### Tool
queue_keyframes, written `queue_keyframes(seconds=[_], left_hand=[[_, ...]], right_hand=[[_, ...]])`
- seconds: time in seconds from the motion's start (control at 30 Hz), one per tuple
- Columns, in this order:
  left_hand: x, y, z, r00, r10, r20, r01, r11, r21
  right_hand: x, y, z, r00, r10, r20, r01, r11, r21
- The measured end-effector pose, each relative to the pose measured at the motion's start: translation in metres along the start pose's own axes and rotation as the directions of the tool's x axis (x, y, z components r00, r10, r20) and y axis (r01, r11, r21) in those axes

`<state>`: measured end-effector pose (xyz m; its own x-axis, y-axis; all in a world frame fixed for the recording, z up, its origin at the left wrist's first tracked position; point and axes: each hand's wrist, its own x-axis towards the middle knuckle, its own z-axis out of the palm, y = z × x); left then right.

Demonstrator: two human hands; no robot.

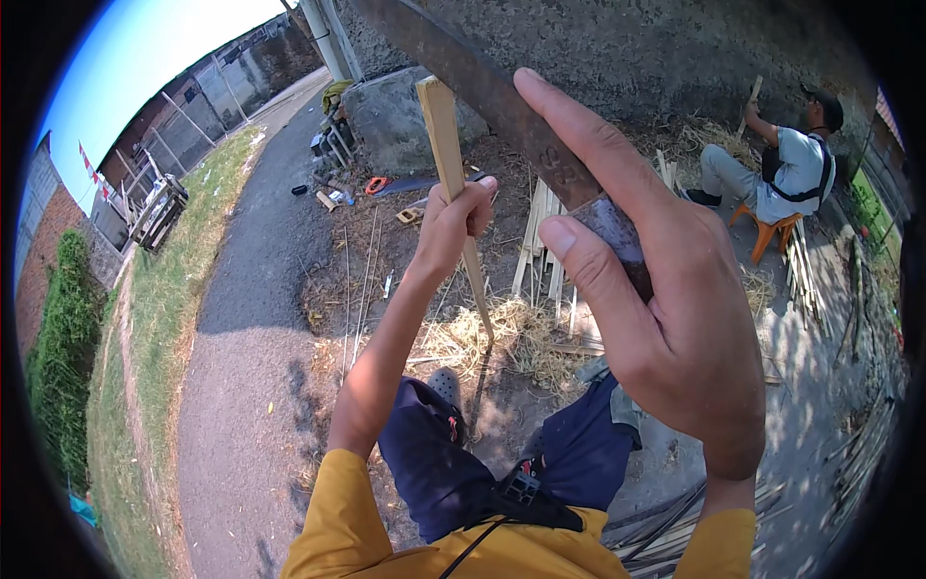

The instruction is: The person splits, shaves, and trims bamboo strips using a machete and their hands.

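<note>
Your left hand (453,227) is closed around the strip (441,130), which stands tilted in front of you, its lower end seeming to reach the shavings (453,338) on the ground. Your right hand (670,318) grips the knife (487,92) by the handle, with the index finger stretched along the blade. The blade is near the top of the strip; whether they touch, I cannot tell. The step in hand seems to be trimming this strip. The next move, I judge, calls for a firm left grip, with its fingers below the blade's path.
</note>
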<state>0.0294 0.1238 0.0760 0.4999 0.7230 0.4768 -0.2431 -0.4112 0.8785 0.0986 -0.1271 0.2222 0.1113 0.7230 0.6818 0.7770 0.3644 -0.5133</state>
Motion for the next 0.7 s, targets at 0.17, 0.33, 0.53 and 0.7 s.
queue_keyframes(seconds=[0.17, 0.33, 0.53, 0.7], left_hand=[[0.001, 0.000, -0.001, 0.999, 0.038, 0.023, -0.039, 0.999, 0.037], [0.000, 0.004, 0.001, 1.000, 0.019, 0.015, -0.019, 1.000, 0.022], [0.000, -0.002, -0.003, 1.000, 0.005, 0.006, -0.006, 0.999, 0.048], [0.002, -0.005, 0.001, 0.999, 0.043, 0.020, -0.044, 0.999, 0.027]], right_hand=[[0.001, 0.003, -0.003, 1.000, -0.018, 0.025, 0.018, 1.000, 0.005], [-0.002, 0.023, -0.002, 0.993, 0.106, 0.055, -0.114, 0.978, 0.176], [0.001, 0.000, -0.003, 0.999, -0.002, 0.034, 0.002, 1.000, 0.004], [-0.007, 0.046, 0.005, 0.996, -0.072, -0.056, 0.076, 0.995, 0.063]])
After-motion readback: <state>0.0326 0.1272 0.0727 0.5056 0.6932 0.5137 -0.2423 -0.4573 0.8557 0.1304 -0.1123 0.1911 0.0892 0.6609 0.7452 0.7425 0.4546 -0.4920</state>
